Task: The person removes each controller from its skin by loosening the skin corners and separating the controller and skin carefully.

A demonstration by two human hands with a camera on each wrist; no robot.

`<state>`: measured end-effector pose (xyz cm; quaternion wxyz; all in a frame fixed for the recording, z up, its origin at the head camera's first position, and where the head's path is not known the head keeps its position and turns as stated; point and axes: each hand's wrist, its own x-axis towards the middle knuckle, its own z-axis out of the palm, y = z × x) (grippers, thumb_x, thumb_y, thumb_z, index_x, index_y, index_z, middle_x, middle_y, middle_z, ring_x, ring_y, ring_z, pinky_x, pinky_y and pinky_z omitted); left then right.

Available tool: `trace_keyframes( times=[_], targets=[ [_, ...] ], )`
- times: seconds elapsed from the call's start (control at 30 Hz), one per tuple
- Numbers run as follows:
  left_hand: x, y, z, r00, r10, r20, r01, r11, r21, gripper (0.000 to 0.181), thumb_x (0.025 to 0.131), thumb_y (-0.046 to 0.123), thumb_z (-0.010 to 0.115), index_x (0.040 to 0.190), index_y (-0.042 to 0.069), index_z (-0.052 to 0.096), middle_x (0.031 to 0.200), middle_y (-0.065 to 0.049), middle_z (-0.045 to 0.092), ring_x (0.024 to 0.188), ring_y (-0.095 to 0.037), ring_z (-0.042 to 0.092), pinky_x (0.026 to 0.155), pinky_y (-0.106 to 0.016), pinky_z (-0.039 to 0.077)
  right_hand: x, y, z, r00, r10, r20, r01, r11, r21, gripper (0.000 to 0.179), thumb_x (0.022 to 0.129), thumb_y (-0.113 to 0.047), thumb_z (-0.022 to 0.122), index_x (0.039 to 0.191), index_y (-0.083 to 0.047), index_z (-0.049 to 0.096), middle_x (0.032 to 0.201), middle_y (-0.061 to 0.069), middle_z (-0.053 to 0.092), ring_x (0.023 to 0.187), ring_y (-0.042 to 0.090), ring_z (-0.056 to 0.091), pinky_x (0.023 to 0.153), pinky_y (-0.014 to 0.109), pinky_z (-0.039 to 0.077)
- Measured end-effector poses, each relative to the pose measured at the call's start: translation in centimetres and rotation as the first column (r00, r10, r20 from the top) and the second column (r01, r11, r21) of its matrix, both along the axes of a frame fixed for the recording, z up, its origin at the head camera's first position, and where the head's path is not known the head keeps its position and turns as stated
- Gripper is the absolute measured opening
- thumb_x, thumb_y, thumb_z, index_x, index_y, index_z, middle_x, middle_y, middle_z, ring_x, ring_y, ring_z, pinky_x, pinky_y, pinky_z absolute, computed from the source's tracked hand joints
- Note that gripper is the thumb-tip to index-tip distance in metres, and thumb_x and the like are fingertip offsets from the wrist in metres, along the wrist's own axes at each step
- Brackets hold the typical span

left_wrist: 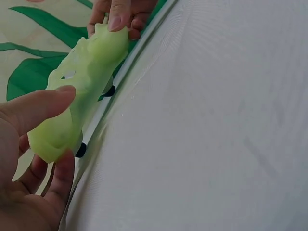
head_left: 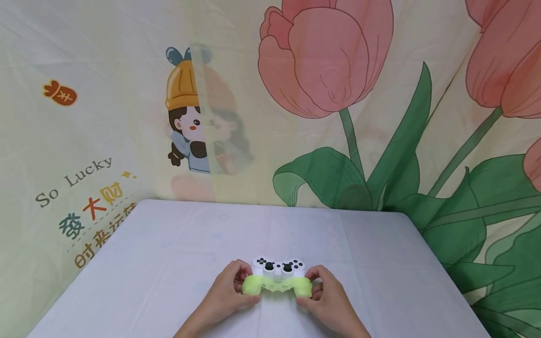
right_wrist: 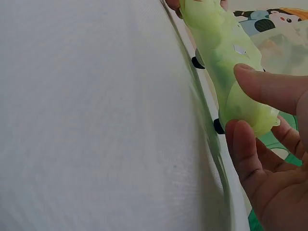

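Note:
A white game controller [head_left: 278, 267] with black thumbsticks and buttons is held between both hands in the head view. A translucent yellow-green cover [head_left: 277, 284] lies over its two grips and lower edge, leaving the white upper face bare. My left hand [head_left: 226, 287] pinches the left grip between thumb and fingers; my right hand [head_left: 331, 298] pinches the right grip likewise. From the left wrist view, the cover [left_wrist: 91, 77] spans the controller's underside, and the left thumb presses on it. In the right wrist view the right thumb rests on the cover [right_wrist: 224, 53] too.
A table with a white cloth [head_left: 177, 244] lies beneath the hands. Behind it hangs a curtain [head_left: 236, 28] printed with tulips, a cartoon figure and lettering.

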<state>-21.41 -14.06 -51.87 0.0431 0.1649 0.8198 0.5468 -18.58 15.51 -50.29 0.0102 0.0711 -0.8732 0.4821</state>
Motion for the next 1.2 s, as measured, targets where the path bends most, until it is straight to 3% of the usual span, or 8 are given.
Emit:
trace_keyframes(
  times=[0.23, 0.43, 0.7, 0.93, 1.2],
  targets=[
    [0.1, -0.25, 0.03, 0.984, -0.032, 0.178, 0.007, 0.99, 0.142, 0.058, 0.08, 0.015, 0.094, 0.119, 0.008, 0.051, 0.107, -0.011, 0.056, 0.088, -0.017, 0.06, 0.074, -0.022, 0.054, 0.04, 0.19, -0.21, 0.982, -0.036, 0.184, 0.076, 0.972, -0.22, 0.058, 0.08, -0.015, 0.094, 0.121, -0.004, 0.055, 0.121, 0.015, 0.061, 0.082, 0.02, 0.065, 0.067, 0.026, 0.056],
    [0.07, 0.02, 0.15, 0.964, -0.013, 0.267, -0.045, 0.976, 0.212, 0.053, 0.087, 0.021, 0.089, 0.122, 0.006, 0.052, 0.112, -0.011, 0.056, 0.093, -0.019, 0.06, 0.076, -0.022, 0.055, 0.08, 0.25, -0.34, 0.974, -0.053, 0.221, 0.117, 0.949, -0.291, 0.055, 0.085, -0.014, 0.091, 0.124, 0.0, 0.054, 0.123, 0.016, 0.062, 0.083, 0.019, 0.067, 0.065, 0.025, 0.055],
    [0.07, -0.03, 0.02, 0.971, -0.005, 0.24, -0.037, 0.984, 0.172, 0.05, 0.085, 0.022, 0.091, 0.115, 0.006, 0.054, 0.103, -0.009, 0.062, 0.088, -0.017, 0.062, 0.074, -0.021, 0.055, 0.1, 0.34, -0.44, 0.97, -0.022, 0.241, 0.093, 0.954, -0.285, 0.051, 0.083, -0.013, 0.091, 0.115, -0.003, 0.052, 0.117, 0.013, 0.057, 0.067, 0.013, 0.055, 0.057, 0.021, 0.046],
    [0.02, -0.16, -0.01, 0.978, 0.01, 0.21, -0.034, 0.993, 0.113, 0.05, 0.082, 0.025, 0.093, 0.111, 0.008, 0.055, 0.093, -0.004, 0.058, 0.076, -0.011, 0.054, 0.065, -0.019, 0.048, 0.04, 0.36, -0.41, 0.972, 0.016, 0.235, 0.039, 0.973, -0.229, 0.048, 0.084, -0.016, 0.091, 0.108, -0.007, 0.05, 0.094, 0.006, 0.055, 0.067, 0.014, 0.05, 0.055, 0.022, 0.043],
    [0.03, -0.19, 0.41, 0.981, 0.013, 0.196, -0.025, 0.998, 0.059, 0.048, 0.082, 0.027, 0.092, 0.108, 0.01, 0.055, 0.088, 0.0, 0.054, 0.074, -0.009, 0.05, 0.062, -0.019, 0.043, -0.08, 0.34, 0.14, 0.98, 0.038, 0.194, -0.01, 0.99, -0.143, 0.047, 0.085, -0.025, 0.091, 0.105, -0.008, 0.051, 0.079, 0.002, 0.054, 0.064, 0.012, 0.047, 0.054, 0.022, 0.039]
  ],
)
